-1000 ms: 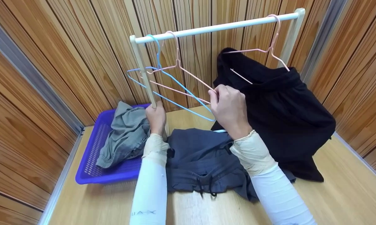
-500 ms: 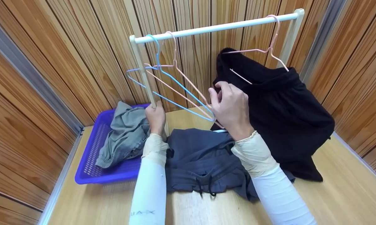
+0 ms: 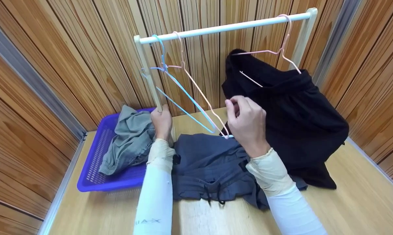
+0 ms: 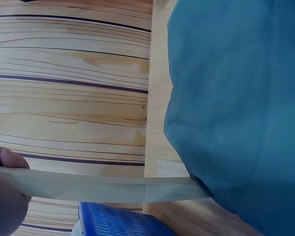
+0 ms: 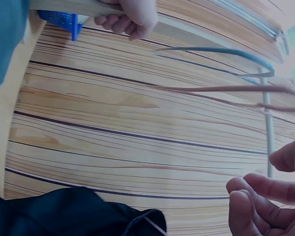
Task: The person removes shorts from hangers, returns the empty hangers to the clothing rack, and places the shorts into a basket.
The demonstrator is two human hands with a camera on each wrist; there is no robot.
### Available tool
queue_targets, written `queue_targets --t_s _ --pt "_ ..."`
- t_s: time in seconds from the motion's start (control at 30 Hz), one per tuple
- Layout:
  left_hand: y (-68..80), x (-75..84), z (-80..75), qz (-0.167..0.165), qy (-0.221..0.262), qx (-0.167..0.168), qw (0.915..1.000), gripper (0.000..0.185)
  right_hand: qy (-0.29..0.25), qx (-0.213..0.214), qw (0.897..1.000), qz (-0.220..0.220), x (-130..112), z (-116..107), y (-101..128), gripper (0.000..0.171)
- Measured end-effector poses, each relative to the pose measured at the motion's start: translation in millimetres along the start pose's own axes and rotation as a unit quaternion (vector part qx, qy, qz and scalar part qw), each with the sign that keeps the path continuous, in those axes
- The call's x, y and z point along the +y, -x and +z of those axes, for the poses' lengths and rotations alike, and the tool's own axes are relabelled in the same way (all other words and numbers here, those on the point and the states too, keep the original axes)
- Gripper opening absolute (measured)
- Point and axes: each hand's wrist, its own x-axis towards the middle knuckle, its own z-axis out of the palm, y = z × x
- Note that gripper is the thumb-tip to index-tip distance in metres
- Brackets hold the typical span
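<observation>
Head view shows a wooden worktop (image 3: 196, 218) backed by wood-patterned walls (image 3: 203, 13). A purple basket (image 3: 95, 163) stands at the left with a crumpled grey-green garment (image 3: 131, 140) in it, just beside the rack (image 3: 229, 27). A dark grey garment (image 3: 199, 176) with black drawstrings lies spread on the worktop in the middle, its sides partly covered by the person's white sleeves (image 3: 154, 199). At the right, a bulky black garment (image 3: 304, 120) hangs by its waistband from a pink hanger (image 3: 287, 36) and fills the space behind the right hand (image 3: 248, 122).

The rack has a white bar between two pale posts. The left hand (image 3: 163, 121) grasps the left post partway down, and that post crosses in front of part of the blue hanger (image 3: 184, 90). The right hand is loosely curled and holds nothing, near the other pink hanger (image 3: 201, 92). This one and the blue hanger are thin, hooked over the bar near its left end, slanting toward the person; their lower corners come near the dark grey garment.
</observation>
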Motion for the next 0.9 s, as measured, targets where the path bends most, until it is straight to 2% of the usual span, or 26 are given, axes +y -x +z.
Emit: queue_targets --t_s 0.17,0.43,0.67,0.9 --pt "-0.2 -0.1 -0.7 0.005 -0.003 0.005 1.0000 0.049 0.002 -0.014 1.000 0.009 9 4 18 0.017" --pt "1.0 -0.3 -2.6 0.000 -0.006 0.005 1.0000 0.050 0.016 -0.055 0.998 0.026 25 18 64 0.014" --pt "0.6 1.3 -2.3 -0.001 0.000 0.002 1.0000 0.051 0.031 -0.092 0.995 0.021 31 29 98 0.010" --pt "1.8 -0.3 -0.5 -0.006 -0.002 0.003 1.0000 0.050 0.043 -0.162 0.986 0.027 36 36 121 0.014"
